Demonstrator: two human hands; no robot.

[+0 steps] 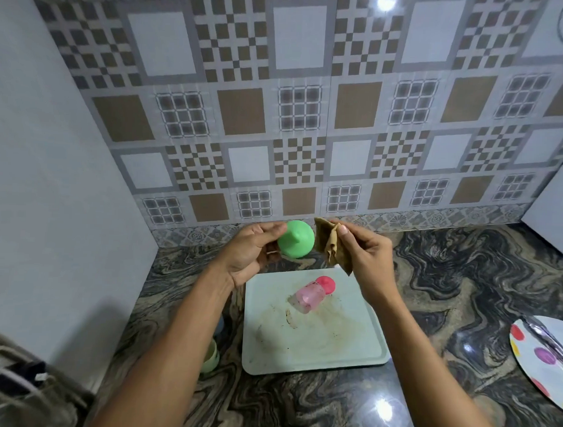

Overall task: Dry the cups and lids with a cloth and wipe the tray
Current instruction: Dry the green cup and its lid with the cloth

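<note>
Head view, from the left: a pale green cup [212, 354], partly hidden, stands on the counter [463, 283] just beside the tray [349, 343]. My left hand [253, 250] grips the green lid [296, 239] by its rim, held up above the counter. Just beside it, my right hand [364, 257] pinches the bunched brown cloth [331, 247]. Below, the pink cup [309, 297] lies on its side on the tray, against the red lid [326, 284]. I judge those two are not yet dried, and the tray, smeared brown, is not yet wiped.
</note>
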